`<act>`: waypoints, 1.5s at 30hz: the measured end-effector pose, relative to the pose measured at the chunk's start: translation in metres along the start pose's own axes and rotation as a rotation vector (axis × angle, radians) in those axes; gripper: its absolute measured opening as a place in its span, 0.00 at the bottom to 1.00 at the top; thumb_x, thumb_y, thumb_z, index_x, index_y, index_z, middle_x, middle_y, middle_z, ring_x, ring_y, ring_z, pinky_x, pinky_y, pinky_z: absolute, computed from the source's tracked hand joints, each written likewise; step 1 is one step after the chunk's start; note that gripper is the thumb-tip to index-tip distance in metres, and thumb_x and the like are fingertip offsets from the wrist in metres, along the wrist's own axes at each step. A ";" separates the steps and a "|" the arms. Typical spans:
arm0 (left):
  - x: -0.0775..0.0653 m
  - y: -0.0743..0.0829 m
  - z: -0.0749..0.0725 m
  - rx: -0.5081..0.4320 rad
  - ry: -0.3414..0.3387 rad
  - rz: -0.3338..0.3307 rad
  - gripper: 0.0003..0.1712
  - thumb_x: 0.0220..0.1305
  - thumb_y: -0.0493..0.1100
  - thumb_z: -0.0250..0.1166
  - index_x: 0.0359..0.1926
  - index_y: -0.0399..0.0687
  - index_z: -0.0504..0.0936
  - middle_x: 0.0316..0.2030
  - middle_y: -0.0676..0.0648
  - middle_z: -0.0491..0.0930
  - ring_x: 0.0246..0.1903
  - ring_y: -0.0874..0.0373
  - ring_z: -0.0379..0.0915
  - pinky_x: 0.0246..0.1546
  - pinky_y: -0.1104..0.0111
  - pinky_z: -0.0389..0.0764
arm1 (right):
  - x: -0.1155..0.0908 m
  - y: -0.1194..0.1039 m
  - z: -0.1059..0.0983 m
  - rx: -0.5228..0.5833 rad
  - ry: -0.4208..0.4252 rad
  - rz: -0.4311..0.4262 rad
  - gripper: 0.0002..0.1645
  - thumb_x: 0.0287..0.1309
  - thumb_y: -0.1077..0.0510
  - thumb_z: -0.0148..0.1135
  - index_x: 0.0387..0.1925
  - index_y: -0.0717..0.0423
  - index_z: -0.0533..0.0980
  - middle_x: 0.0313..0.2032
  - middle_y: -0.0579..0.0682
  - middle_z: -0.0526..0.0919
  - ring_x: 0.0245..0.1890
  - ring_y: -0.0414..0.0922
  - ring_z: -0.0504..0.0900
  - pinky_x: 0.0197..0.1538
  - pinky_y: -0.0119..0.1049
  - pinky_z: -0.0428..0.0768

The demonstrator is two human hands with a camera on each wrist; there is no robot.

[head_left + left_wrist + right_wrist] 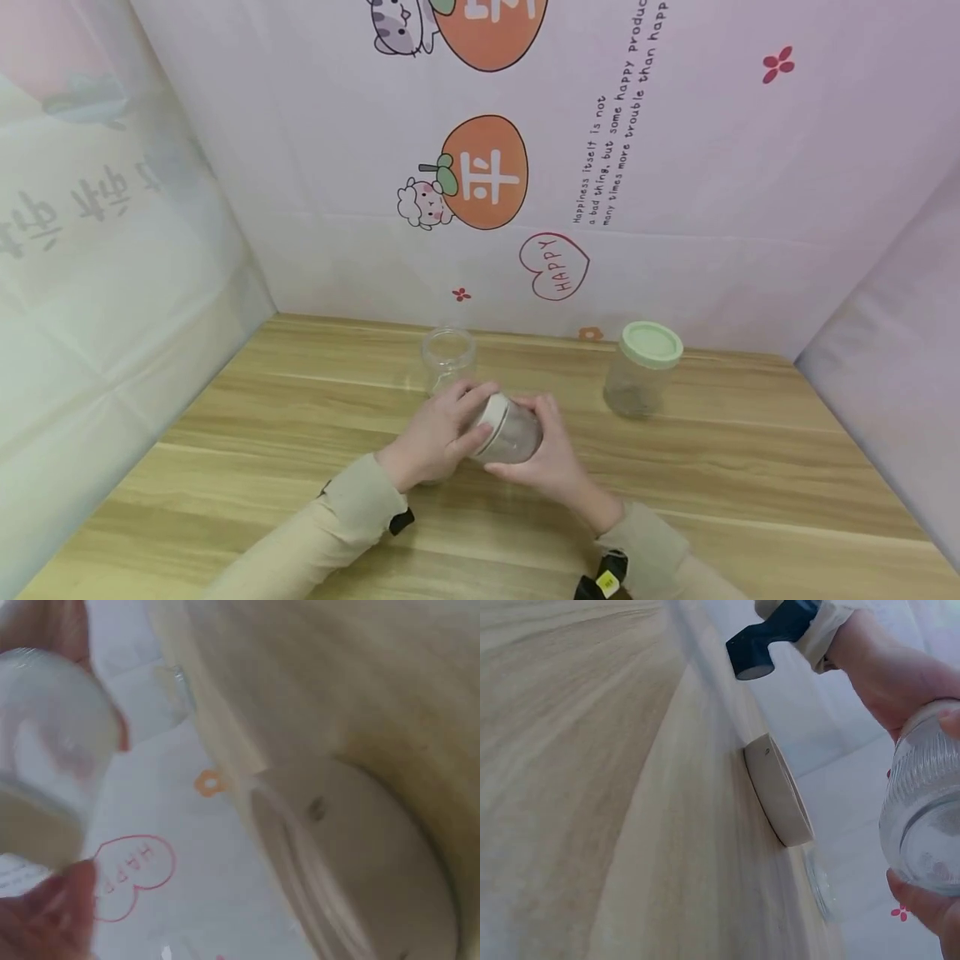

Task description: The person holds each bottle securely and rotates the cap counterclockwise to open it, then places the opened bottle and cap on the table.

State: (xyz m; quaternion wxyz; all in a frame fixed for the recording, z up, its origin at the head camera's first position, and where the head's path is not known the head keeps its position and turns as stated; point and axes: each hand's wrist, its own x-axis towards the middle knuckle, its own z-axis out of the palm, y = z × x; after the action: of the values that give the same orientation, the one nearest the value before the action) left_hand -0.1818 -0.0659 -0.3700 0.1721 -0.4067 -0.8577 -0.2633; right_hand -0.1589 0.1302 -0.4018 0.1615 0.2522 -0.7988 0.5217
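A clear glass jar with a whitish lid is tilted in the air between both hands, lid towards the left. My left hand grips the lid, fingers over its far side and thumb on the near edge. Around the glass body curls my right hand, its thumb below. The ribbed glass and round base of this jar face the right wrist view. Low beside the left hand, a beige round dish stands on the table, mostly hidden by that hand in the head view.
Behind the left hand stands a clear jar without a lid. Another jar with a pale green lid is at the back right. The wood-grain table ends at a printed white cloth backdrop.
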 end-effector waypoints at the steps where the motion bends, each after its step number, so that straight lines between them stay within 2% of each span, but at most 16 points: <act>1: -0.001 0.000 -0.002 -0.013 -0.031 -0.018 0.40 0.69 0.68 0.30 0.65 0.45 0.66 0.51 0.40 0.73 0.44 0.51 0.74 0.40 0.59 0.80 | -0.001 0.000 0.000 -0.002 0.001 0.002 0.45 0.27 0.62 0.81 0.53 0.58 0.68 0.48 0.56 0.68 0.46 0.43 0.67 0.45 0.34 0.72; 4: -0.003 0.000 -0.008 -0.074 -0.117 -0.057 0.38 0.70 0.66 0.37 0.70 0.47 0.59 0.57 0.40 0.70 0.49 0.49 0.73 0.46 0.55 0.79 | -0.002 0.001 -0.002 -0.007 0.001 0.003 0.46 0.26 0.61 0.81 0.53 0.58 0.69 0.48 0.56 0.69 0.46 0.43 0.68 0.45 0.34 0.72; 7: -0.005 -0.004 -0.010 -0.146 -0.153 -0.049 0.39 0.68 0.65 0.47 0.72 0.53 0.53 0.64 0.38 0.61 0.57 0.45 0.68 0.51 0.50 0.76 | -0.004 0.001 -0.004 0.001 -0.003 0.015 0.46 0.26 0.61 0.81 0.53 0.59 0.69 0.49 0.57 0.69 0.46 0.42 0.68 0.45 0.34 0.72; 9: -0.008 -0.007 -0.011 -0.187 -0.148 0.007 0.41 0.63 0.61 0.58 0.72 0.54 0.53 0.68 0.38 0.55 0.62 0.42 0.62 0.54 0.46 0.73 | -0.006 0.001 -0.005 0.004 -0.016 0.016 0.46 0.26 0.61 0.81 0.53 0.60 0.68 0.49 0.57 0.69 0.46 0.41 0.68 0.45 0.33 0.72; 13: -0.013 -0.010 -0.012 -0.195 -0.140 0.199 0.49 0.47 0.51 0.74 0.69 0.53 0.59 0.70 0.37 0.49 0.67 0.40 0.54 0.57 0.47 0.72 | -0.010 0.002 -0.009 0.005 -0.052 0.001 0.48 0.25 0.61 0.81 0.54 0.60 0.68 0.49 0.58 0.69 0.45 0.40 0.68 0.44 0.32 0.73; 15: -0.014 -0.011 -0.012 -0.169 -0.153 0.277 0.52 0.42 0.47 0.77 0.68 0.53 0.60 0.71 0.37 0.47 0.68 0.41 0.50 0.58 0.49 0.72 | -0.012 0.002 -0.011 0.014 -0.071 -0.011 0.48 0.25 0.60 0.81 0.54 0.59 0.68 0.49 0.56 0.69 0.45 0.39 0.68 0.44 0.33 0.73; 18: -0.016 -0.010 -0.012 -0.148 -0.179 0.322 0.53 0.39 0.41 0.78 0.67 0.53 0.61 0.70 0.37 0.49 0.69 0.41 0.48 0.59 0.52 0.72 | -0.015 0.003 -0.011 0.024 -0.089 -0.023 0.47 0.26 0.58 0.81 0.54 0.58 0.68 0.49 0.54 0.69 0.46 0.38 0.67 0.44 0.33 0.73; 21: -0.016 -0.009 -0.012 -0.165 -0.188 0.325 0.50 0.39 0.33 0.75 0.66 0.50 0.64 0.68 0.38 0.55 0.68 0.42 0.52 0.61 0.53 0.70 | -0.017 0.004 -0.010 0.026 -0.103 -0.029 0.47 0.26 0.57 0.80 0.54 0.59 0.68 0.48 0.54 0.69 0.46 0.38 0.67 0.44 0.32 0.74; 24: -0.015 -0.008 -0.013 -0.187 -0.182 0.322 0.46 0.40 0.30 0.74 0.64 0.49 0.66 0.67 0.40 0.60 0.66 0.45 0.57 0.62 0.54 0.70 | -0.018 0.005 -0.011 0.027 -0.105 -0.028 0.47 0.26 0.57 0.81 0.54 0.58 0.68 0.48 0.53 0.69 0.46 0.37 0.67 0.45 0.32 0.73; 27: -0.014 -0.008 -0.013 -0.199 -0.170 0.305 0.46 0.40 0.32 0.75 0.63 0.49 0.67 0.64 0.40 0.63 0.63 0.46 0.61 0.59 0.55 0.73 | -0.019 0.006 -0.012 0.034 -0.115 -0.029 0.47 0.26 0.58 0.81 0.54 0.57 0.68 0.48 0.53 0.69 0.47 0.38 0.67 0.45 0.33 0.73; 33: -0.016 -0.008 -0.013 -0.233 -0.179 0.229 0.48 0.37 0.37 0.77 0.64 0.48 0.68 0.61 0.39 0.65 0.61 0.48 0.63 0.55 0.60 0.76 | -0.020 0.009 -0.013 0.007 -0.134 -0.052 0.48 0.25 0.56 0.82 0.54 0.55 0.69 0.46 0.51 0.69 0.46 0.38 0.66 0.46 0.34 0.71; 36: -0.017 -0.009 -0.011 -0.255 -0.185 0.210 0.49 0.39 0.40 0.78 0.65 0.47 0.66 0.61 0.41 0.65 0.60 0.49 0.64 0.55 0.62 0.76 | -0.021 0.010 -0.013 -0.016 -0.122 -0.065 0.48 0.23 0.56 0.82 0.54 0.55 0.70 0.45 0.51 0.70 0.45 0.38 0.66 0.45 0.33 0.72; 41: -0.016 -0.010 -0.009 -0.344 -0.193 0.157 0.47 0.43 0.42 0.77 0.65 0.47 0.65 0.62 0.44 0.64 0.58 0.53 0.65 0.49 0.65 0.79 | -0.020 0.009 -0.014 -0.018 -0.102 -0.078 0.48 0.22 0.57 0.82 0.54 0.57 0.70 0.45 0.51 0.70 0.45 0.37 0.67 0.45 0.33 0.72; 45: -0.014 -0.009 -0.007 -0.386 -0.186 0.146 0.46 0.46 0.43 0.76 0.65 0.47 0.64 0.61 0.45 0.65 0.56 0.54 0.67 0.46 0.68 0.80 | -0.019 0.009 -0.016 -0.018 -0.092 -0.089 0.49 0.22 0.58 0.82 0.54 0.57 0.70 0.45 0.52 0.71 0.45 0.37 0.67 0.44 0.32 0.73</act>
State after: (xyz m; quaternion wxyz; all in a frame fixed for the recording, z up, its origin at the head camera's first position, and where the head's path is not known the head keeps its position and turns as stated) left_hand -0.1799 -0.0837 -0.3741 0.0298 -0.5158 -0.7718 -0.3707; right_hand -0.1482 0.1523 -0.4118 0.1499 0.3098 -0.7980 0.4948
